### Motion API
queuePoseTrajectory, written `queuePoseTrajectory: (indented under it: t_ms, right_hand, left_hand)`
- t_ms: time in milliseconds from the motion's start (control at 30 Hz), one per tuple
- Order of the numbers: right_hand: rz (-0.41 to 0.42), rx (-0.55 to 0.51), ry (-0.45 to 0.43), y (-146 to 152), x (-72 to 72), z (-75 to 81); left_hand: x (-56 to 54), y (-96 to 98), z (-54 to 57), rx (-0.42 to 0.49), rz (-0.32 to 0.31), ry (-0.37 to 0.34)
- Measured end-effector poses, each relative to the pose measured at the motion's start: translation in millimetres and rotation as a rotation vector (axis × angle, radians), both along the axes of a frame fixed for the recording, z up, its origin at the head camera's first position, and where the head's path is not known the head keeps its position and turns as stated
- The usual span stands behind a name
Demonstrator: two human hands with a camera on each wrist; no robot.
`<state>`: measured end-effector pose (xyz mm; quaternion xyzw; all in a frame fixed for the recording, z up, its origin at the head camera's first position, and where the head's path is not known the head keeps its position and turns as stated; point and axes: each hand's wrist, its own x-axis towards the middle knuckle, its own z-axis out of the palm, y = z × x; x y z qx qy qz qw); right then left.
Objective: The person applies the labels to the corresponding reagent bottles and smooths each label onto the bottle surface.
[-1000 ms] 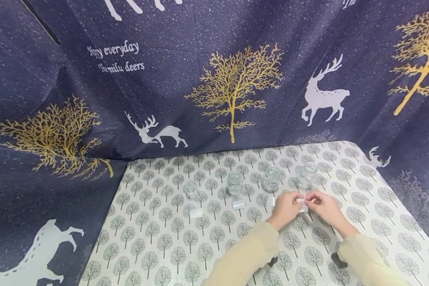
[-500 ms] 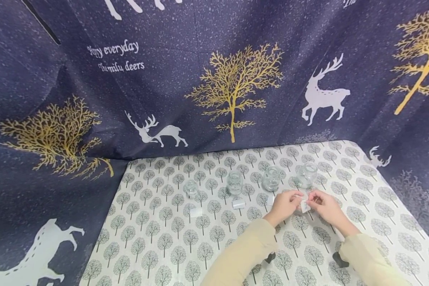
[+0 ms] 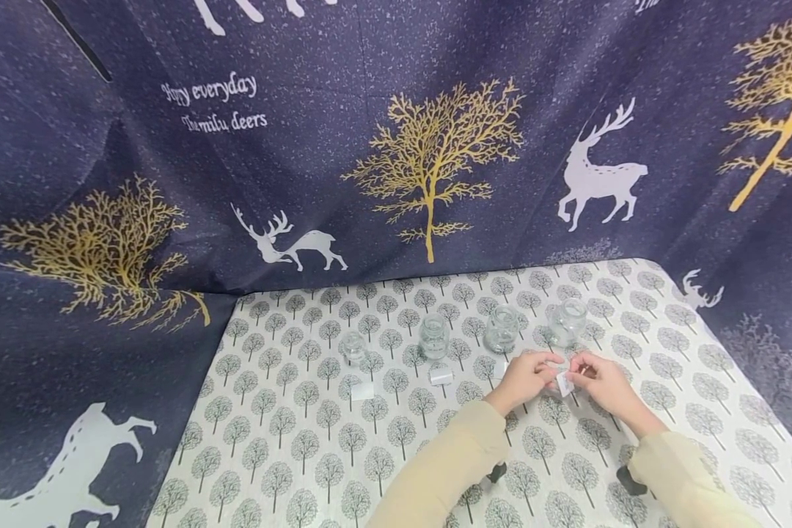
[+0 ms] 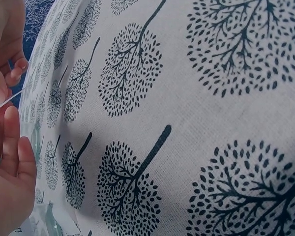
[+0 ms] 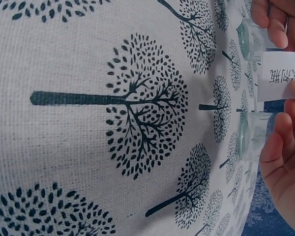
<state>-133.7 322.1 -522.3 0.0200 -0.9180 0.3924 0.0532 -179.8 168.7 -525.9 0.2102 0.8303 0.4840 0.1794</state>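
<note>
A small white paper label [image 5: 278, 73] with printed black characters hangs between my two hands at the right side of the table in the head view. My right hand [image 3: 600, 383] pinches it, with the thumb lying across its printed face in the right wrist view. From the other side, my left hand [image 3: 526, 378] holds its upper edge with bent fingertips, partly hidden. Only the label's thin edge shows in the left wrist view. Directly behind the hands stands a clear glass jar [image 3: 567, 321].
Three more glass jars, a small one [image 3: 353, 347], a taller one [image 3: 433, 337] and a rounded one [image 3: 501, 330], stand in a row leftward. White labels [image 3: 362, 391] lie before them, including a curled one [image 3: 441, 376]. A dark curtain [image 3: 290, 161] hangs behind the tree-patterned table cloth [image 3: 330, 455].
The label between my fingers has tilted, its lower part now hanging down toward the cloth. My left hand and forearm have shifted slightly left. The jars and the other labels stay where they were.
</note>
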Motion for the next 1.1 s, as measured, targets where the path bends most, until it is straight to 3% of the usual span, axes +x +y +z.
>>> queuePoseTrajectory:
  t_ms: [333,767,1100]
  right_hand:
    - [-0.008,-0.020,-0.063,1.2,0.6,0.8]
    - [0.000,-0.025,-0.047,2.1,1.5,-1.2]
    - [0.005,-0.004,-0.041,2.1,1.7,-2.1]
  left_hand:
    - [0.8,-0.8,0.9,-0.035,-0.019,0.022]
    - [0.4,-3.4,0.3,-0.032,-0.067,0.053]
    - [0.0,-2.3,-2.0,-0.057,-0.046,0.042]
